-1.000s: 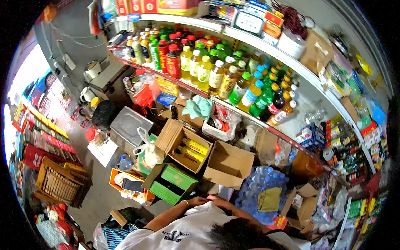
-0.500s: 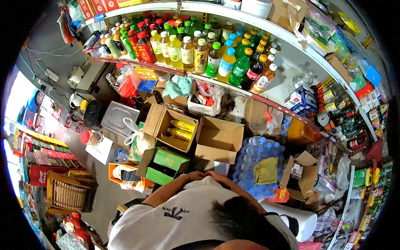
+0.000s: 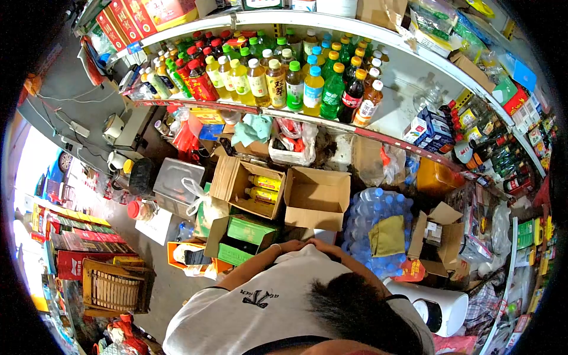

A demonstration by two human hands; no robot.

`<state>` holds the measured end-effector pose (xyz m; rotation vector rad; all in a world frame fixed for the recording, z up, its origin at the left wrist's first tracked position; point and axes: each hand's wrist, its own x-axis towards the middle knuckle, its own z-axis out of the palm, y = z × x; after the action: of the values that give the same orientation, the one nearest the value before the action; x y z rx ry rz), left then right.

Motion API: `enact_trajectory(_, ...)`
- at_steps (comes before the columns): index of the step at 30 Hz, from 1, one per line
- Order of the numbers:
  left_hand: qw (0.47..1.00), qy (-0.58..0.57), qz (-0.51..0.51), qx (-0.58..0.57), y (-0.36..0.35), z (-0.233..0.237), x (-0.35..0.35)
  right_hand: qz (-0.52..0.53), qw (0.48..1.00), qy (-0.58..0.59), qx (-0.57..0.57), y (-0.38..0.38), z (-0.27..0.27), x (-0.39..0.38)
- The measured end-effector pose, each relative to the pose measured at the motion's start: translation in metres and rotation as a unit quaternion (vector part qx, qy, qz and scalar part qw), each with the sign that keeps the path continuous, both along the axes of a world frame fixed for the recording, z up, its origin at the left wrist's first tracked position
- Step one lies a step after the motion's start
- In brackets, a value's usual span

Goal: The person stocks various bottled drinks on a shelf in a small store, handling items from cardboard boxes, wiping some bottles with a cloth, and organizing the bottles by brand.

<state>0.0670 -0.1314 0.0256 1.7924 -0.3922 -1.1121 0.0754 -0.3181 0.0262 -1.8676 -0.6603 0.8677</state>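
Note:
Both forearms reach forward from a white shirt, and the two hands meet at its front edge. My left hand (image 3: 290, 245) has a bracelet at the wrist; its fingers are mostly hidden by the shirt. Close beside it, my right hand (image 3: 322, 244) shows only its back, the fingers out of sight. Just beyond them stand an open empty cardboard box (image 3: 317, 198) and a carton (image 3: 251, 188) with yellow bottles inside. A green box (image 3: 244, 232) lies left of the hands. Shrink-wrapped water bottles (image 3: 359, 222) with an olive cloth (image 3: 387, 236) are on the right.
A shelf (image 3: 248, 109) full of drink bottles (image 3: 296, 86) curves across the front. An orange crate (image 3: 176, 255) and a wooden stool (image 3: 115, 285) are at the left. An open carton (image 3: 438, 236) and a white cylinder (image 3: 452, 309) stand at the right.
The view has shifted a little, so the boxes and the body sit slightly farther right. Both hands remain together at the shirt front.

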Motion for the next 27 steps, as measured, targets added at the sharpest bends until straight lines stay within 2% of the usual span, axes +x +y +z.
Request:
enact_trajectory(2, 1.000, -0.013, -0.014, -0.012, -0.003, -0.031, 0.001, -0.035, 0.995, 0.080, -0.046, -0.002, 0.026, 0.001)
enact_trajectory(3, 0.998, -0.021, -0.016, -0.052, -0.005, -0.030, 0.000, -0.047, 0.992, 0.113, -0.043, -0.002, 0.031, 0.000)
enact_trajectory(5, 0.995, -0.008, -0.018, -0.096, -0.007, -0.027, 0.000, -0.038, 0.993, 0.105, -0.037, -0.005, 0.027, 0.003)
enact_trajectory(6, 0.995, -0.008, -0.019, -0.095, -0.007, -0.002, 0.001, -0.030, 0.994, 0.096, -0.030, -0.006, 0.022, 0.003)
enact_trajectory(8, 0.996, -0.054, -0.051, 0.050, -0.008, 0.042, 0.003, -0.017, 0.995, 0.092, -0.021, -0.007, 0.020, 0.004)
enact_trajectory(11, 0.985, -0.143, -0.070, -0.059, -0.013, -0.093, -0.001, -0.009, 0.995, 0.097, -0.029, -0.008, 0.016, 0.006)
enact_trajectory(12, 0.986, -0.142, -0.068, -0.060, -0.013, -0.093, -0.002, -0.015, 0.993, 0.108, -0.045, -0.009, 0.011, 0.005)
enact_trajectory(15, 0.963, -0.246, -0.101, -0.044, -0.011, -0.068, -0.001, 0.015, 0.996, 0.088, 0.003, -0.011, 0.000, 0.007)
enact_trajectory(16, 0.963, -0.245, -0.099, -0.044, -0.011, -0.062, -0.002, 0.017, 0.996, 0.090, 0.003, -0.010, -0.001, 0.006)
enact_trajectory(17, 0.994, -0.104, -0.026, -0.026, -0.013, -0.055, -0.003, 0.008, 0.995, 0.094, -0.014, -0.010, -0.002, 0.006)
enact_trajectory(18, 0.998, 0.040, 0.047, -0.008, -0.014, -0.046, -0.003, 0.000, 0.995, 0.098, -0.031, -0.009, -0.003, 0.006)
enact_trajectory(21, 1.000, -0.003, 0.022, -0.005, -0.008, 0.031, -0.003, 0.014, 0.990, 0.134, -0.043, -0.010, 0.011, 0.010)
enact_trajectory(25, 1.000, -0.006, 0.022, -0.016, -0.006, 0.034, -0.005, 0.006, 0.988, 0.151, -0.040, -0.009, 0.016, 0.008)
enact_trajectory(27, 0.998, -0.019, 0.022, -0.047, -0.004, 0.031, -0.005, 0.018, 0.992, 0.115, -0.040, -0.008, 0.017, 0.008)
